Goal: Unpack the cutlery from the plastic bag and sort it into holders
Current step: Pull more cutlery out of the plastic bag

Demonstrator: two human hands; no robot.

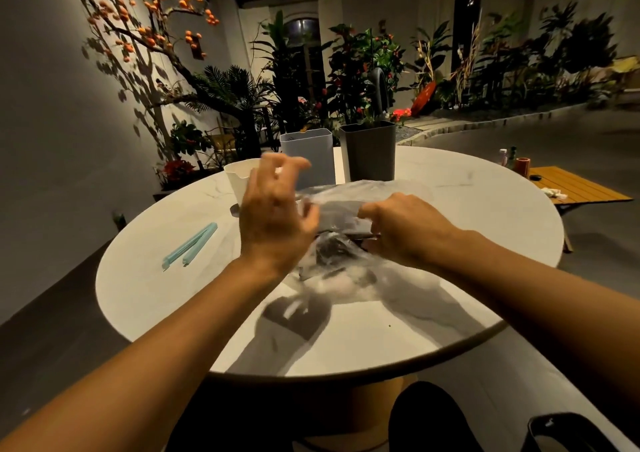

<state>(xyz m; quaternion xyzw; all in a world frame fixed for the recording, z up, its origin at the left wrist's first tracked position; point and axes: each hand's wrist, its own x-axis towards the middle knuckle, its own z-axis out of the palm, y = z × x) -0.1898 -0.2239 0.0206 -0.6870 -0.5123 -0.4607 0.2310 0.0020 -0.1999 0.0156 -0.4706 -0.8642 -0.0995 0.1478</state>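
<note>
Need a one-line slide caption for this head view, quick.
Both hands, left and right, work open a clear plastic bag on a round white table before three holders.

Both hands (277,216) on plastic bag (349,195)

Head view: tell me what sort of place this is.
Probably an outdoor courtyard or garden patio at night: a round white table stands beside a bed of leafy plants, a tree with orange fruit against the wall, and a paved path curving past.
</note>
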